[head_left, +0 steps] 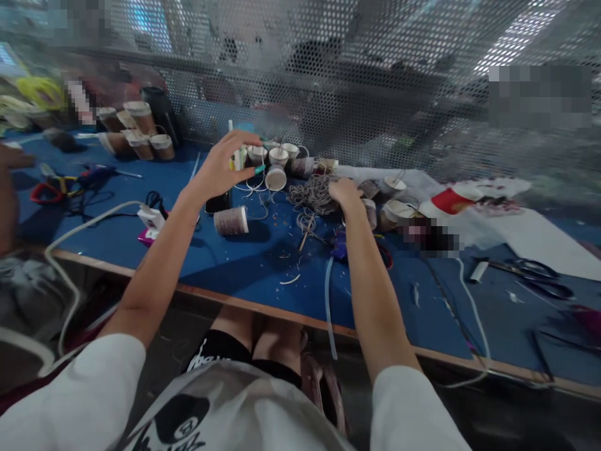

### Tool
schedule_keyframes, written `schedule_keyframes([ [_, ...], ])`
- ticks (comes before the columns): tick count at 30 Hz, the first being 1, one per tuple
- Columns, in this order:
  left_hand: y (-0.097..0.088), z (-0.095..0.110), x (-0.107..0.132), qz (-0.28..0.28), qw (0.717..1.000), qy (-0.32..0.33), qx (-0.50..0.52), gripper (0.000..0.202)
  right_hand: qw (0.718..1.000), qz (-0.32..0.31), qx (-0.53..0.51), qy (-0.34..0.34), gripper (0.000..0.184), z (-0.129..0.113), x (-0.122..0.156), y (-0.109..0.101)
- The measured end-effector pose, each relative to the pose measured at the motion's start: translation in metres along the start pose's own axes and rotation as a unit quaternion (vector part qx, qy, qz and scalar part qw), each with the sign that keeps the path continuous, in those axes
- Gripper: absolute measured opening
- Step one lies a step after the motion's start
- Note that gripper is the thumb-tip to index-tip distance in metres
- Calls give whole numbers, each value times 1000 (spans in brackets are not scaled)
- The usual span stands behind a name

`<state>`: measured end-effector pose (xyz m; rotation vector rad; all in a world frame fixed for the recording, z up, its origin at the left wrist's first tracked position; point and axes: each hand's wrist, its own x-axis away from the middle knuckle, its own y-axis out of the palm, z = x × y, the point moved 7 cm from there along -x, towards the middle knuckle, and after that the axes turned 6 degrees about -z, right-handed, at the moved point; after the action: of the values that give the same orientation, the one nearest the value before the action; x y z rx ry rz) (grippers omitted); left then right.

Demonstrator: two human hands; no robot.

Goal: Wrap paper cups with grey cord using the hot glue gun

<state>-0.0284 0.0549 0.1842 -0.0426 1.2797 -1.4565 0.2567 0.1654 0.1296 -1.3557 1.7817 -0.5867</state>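
Standing by the blue table point(263, 272): two bare hands out over the clutter, arms well apart. Left hand point(223, 166) is spread, thumb and fingers parted with a gap between, beside the group of paper cups point(278, 156) near the mesh screen point(375, 81); no grip on a cup that I can make out. Right hand point(345, 190) is down at the right end of the tangled grey cord point(312, 195); fingertips are hidden, so can't tell whether it's pinching strands or just resting. Cord lies mid-table, in front of the cups, loose strands trailing toward a thin wooden stick point(305, 237). For clean handling, I'd say find one free end and ease it out low and slow; a hard pull would likely tighten the tangle and drag the stick along. Left hand would do best steadying the pile, clear of the cup rims, since light cups should tip easily. Watch the cord-wrapped cup point(230, 222) on its side, which could roll, and the blue tool point(339, 244) near the right forearm; strands could snag there.
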Motion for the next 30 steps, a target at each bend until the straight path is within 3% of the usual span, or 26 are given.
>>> schedule_keyframes([
  [2, 3, -14, 13, -25, 998, -50, 3, 48, 997, 24, 33, 72, 47, -13, 17, -23],
  [3, 8, -19, 19, -62, 995, -74, 1, 56, 990, 61, 71, 107, 55, -20, 27, -40],
  [4, 16, -25, 26, -113, 989, -100, -4, 66, 986, 87, 101, 101, 58, -33, 36, -54],
  [7, 40, -40, 50, -268, 948, -166, -45, 90, 989, 83, 118, 5, 41, -70, 51, -75],
  [9, 49, -47, 62, -310, 929, -187, -78, 94, 992, 32, 62, -103, 26, -89, 59, -73],
  [12, 56, -53, 71, -316, 927, -185, -86, 82, 972, -100, -65, -202, 24, -102, 72, -51],
  [15, 54, -50, 69, -264, 953, -135, -66, 76, 936, -251, -163, -183, 45, -97, 90, -11],
  [18, 55, -47, 68, -231, 967, -93, -46, 77, 905, -345, -186, -168, 68, -88, 110, 28],
  [24, 71, -56, 80, -224, 967, -90, -76, 83, 876, -423, -163, -167, 84, -78, 128, 78],
  [30, 77, -50, 79, -240, 959, -90, -121, 56, 861, -462, -187, -103, 76, -80, 135, 107],
])
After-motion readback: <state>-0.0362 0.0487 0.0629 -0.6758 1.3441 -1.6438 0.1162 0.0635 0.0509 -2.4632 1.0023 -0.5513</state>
